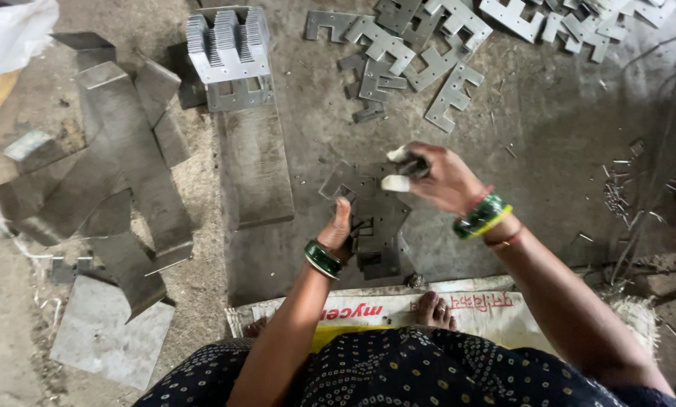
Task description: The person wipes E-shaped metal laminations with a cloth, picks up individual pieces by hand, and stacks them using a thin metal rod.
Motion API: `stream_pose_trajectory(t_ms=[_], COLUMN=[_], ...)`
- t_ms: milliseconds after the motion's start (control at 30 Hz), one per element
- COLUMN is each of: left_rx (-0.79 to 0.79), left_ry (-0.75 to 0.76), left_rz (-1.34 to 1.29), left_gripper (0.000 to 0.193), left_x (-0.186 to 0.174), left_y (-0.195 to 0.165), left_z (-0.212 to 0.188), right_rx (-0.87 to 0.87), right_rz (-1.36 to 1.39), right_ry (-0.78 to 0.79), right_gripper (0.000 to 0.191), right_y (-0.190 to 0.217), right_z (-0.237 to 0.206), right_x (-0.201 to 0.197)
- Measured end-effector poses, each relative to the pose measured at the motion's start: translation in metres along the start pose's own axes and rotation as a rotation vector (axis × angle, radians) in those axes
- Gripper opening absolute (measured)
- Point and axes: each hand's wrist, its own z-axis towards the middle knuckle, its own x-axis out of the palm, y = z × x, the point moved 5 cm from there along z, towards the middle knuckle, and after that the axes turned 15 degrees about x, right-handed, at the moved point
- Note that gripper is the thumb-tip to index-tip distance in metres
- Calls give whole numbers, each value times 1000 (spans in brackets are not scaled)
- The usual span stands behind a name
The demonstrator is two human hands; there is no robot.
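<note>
My left hand (338,230) rests on a pile of flat E-shaped metal laminations (373,215) on the floor in front of me, thumb up at its left edge. My right hand (436,177) hovers just above the pile, fingers curled, two fingertips wrapped in white tape, pinching a thin dark lamination. Both wrists wear green bangles.
A neat upright stack of laminations (228,45) stands at the back on a long metal plate (253,162). Loose E-shaped pieces (428,45) are scattered at the back right. Large metal sheets (119,151) lie to the left. Small nails (617,192) lie right. My toes (434,310) rest on a printed sack.
</note>
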Motion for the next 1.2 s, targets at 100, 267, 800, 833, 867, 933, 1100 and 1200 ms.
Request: stream_pose_trajectory(t_ms=[100,267,800,833,867,933,1100,1200], left_rx=[-27,-114,-154,-119,-81,689,-291,-319], left_ry=[-40,-154,-280,-282,-288,292,-463,-479], left_rz=[-24,-22,66,41,12,898,263,256], left_gripper=[106,104,67,67,68,101,115,114], left_x=[-1,-18,-51,-46,-42,-8,-9,-4], left_y=[5,9,-3,-4,-6,-46,-12,-10], left_z=[-2,-10,-26,-24,-25,-35,-39,-40], right_rx=[-249,242,172,154,145,114,-219,-813], right_rz=[-302,91,-161,-458,-611,-908,-589,-171], right_ry=[-272,93,37,-23,-52,-126,-162,-27], right_gripper=[45,19,36,43,43,44,45,43], right_y=[36,30,35,39,46,76,282,376], right_z=[3,-7,97,110,123,139,168,128], right_x=[2,-25,-113,-113,-109,-91,-42,-11])
